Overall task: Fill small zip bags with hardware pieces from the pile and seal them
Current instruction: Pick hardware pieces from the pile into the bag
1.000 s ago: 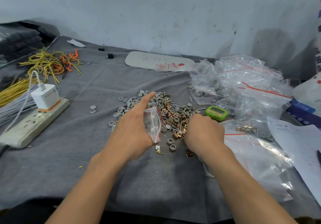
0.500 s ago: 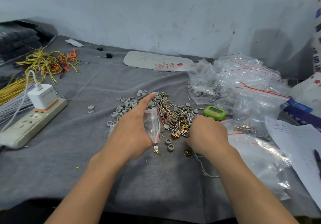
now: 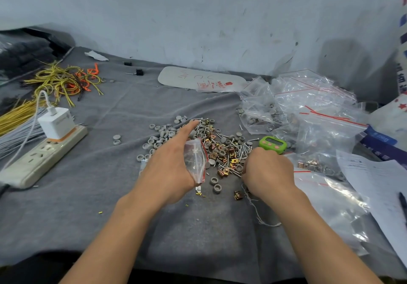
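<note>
Zip bag (image 3: 195, 160) is gripped by the left hand (image 3: 169, 171). Right hand (image 3: 268, 173) is curled on the pile (image 3: 222, 149); contents cannot be told.

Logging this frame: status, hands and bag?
Left hand holds small zip bag. Right hand at hardware pile, fingers hidden. Green timer beside pile, not obstructing.

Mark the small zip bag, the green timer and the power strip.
small zip bag (image 3: 195, 160), head view, middle of its clear front.
green timer (image 3: 273, 144), head view, on its face by the display.
power strip (image 3: 39, 159), head view, bare top of its body, nearer the camera than the plugged-in white charger.
</note>
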{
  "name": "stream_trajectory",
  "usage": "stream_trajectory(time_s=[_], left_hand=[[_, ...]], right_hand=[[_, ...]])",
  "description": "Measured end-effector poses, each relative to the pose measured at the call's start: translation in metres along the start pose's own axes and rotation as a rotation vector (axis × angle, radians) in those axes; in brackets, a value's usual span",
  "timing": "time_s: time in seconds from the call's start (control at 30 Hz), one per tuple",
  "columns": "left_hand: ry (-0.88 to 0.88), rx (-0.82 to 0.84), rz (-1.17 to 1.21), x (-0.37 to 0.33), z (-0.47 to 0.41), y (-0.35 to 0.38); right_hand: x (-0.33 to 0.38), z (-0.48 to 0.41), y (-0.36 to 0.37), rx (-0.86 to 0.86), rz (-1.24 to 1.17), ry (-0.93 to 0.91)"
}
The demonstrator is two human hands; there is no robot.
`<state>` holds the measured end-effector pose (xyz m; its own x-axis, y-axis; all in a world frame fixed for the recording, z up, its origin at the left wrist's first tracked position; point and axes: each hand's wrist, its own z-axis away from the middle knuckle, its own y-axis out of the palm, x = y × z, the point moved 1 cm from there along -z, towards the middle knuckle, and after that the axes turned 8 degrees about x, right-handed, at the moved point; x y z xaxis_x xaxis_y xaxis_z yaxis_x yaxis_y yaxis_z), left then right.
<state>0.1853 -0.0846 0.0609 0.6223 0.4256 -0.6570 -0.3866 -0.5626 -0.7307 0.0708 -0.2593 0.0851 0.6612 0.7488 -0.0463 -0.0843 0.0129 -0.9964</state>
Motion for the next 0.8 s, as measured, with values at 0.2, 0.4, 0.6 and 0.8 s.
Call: stream_trajectory(time_s=[0.2, 0.4, 0.6, 0.8], left_hand=[[0.011, 0.001, -0.007, 0.000, -0.001, 0.001], [-0.005, 0.000, -0.010, -0.001, -0.001, 0.004], [-0.011, 0.002, 0.004, 0.001, -0.001, 0.002], [-0.015, 0.003, -0.002, 0.001, -0.001, -0.002]], right_hand=[[-0.006, 0.004, -0.011, -0.033, -0.083, -0.011], [-0.014, 0.005, -0.028, -0.061, -0.406, -0.029], [-0.021, -0.004, -0.021, 0.018, -0.269, 0.009], [-0.030, -0.004, -0.008, 0.122, -0.187, 0.019]])
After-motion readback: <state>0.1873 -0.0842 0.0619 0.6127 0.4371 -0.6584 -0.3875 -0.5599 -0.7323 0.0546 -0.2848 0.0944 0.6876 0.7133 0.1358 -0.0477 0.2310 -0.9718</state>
